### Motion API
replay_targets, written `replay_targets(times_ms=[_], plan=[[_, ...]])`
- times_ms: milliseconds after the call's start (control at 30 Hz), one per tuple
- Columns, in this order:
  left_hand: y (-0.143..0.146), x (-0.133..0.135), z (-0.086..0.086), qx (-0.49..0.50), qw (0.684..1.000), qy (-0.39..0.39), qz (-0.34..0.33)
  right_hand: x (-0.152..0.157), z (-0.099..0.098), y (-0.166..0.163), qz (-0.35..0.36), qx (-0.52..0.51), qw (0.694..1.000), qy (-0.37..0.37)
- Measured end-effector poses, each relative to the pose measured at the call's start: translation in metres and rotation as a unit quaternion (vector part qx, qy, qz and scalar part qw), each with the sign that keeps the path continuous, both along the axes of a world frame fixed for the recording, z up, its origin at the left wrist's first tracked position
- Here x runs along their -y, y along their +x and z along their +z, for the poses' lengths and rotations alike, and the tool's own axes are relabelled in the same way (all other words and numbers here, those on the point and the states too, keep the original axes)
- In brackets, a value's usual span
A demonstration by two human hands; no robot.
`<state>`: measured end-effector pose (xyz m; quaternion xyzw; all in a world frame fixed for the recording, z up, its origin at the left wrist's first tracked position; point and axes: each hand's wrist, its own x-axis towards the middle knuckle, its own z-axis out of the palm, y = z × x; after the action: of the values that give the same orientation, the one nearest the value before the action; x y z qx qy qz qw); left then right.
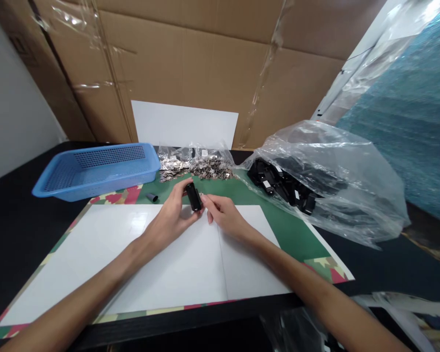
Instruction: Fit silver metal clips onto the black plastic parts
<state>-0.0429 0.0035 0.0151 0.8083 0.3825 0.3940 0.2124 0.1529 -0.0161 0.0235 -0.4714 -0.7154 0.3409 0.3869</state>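
If the right hand (pixel 223 211), pinched together, contents unclear, pushes too hard, the black case (pixel 193 197) could slip from the clasping left hand (pixel 173 209).

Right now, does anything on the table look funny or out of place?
Maybe one thing: a small dark tube lies alone on the green mat near the blue basket, apart from the black parts bunched in the clear bag. Whether any metal pieces lie spilled, I can't tell.
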Motion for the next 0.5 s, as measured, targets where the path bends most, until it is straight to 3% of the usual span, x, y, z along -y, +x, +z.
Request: replay_targets(times_ms=[500], plan=[[-0.0019, -0.0012, -0.0029, -0.020, 0.999, -0.036, -0.017, -0.0032, -0.0032, 0.0000, 0.012, -0.039, 0.999, -0.009]])
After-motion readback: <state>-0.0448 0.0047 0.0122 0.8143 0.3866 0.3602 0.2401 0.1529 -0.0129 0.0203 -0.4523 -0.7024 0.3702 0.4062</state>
